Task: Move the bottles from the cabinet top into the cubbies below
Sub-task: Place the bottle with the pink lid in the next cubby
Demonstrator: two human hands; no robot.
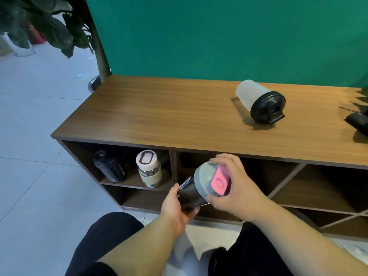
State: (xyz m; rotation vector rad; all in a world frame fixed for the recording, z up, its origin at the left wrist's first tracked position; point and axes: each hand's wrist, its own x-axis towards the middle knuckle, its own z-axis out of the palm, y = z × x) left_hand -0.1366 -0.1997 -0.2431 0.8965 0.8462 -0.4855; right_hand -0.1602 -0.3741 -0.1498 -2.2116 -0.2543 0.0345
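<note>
Both hands hold a dark bottle (190, 191) with a grey lid and pink flip cap, tilted in front of the middle upper cubby (258, 172). My left hand (176, 208) grips its lower body; my right hand (237, 188) wraps the lid end. On the wooden cabinet top (159, 112) a frosted white bottle with a black lid (258, 100) lies on its side at the right. In the left upper cubby stand a black bottle (110, 166) and a cream bottle with a white lid (148, 169).
A dark object (358, 121) sits at the cabinet top's right edge. A potted plant (99, 62) stands by the cabinet's far left corner. Green wall behind. Lower cubbies and right cubbies with diagonal dividers look vacant. My knees are near the cabinet's front.
</note>
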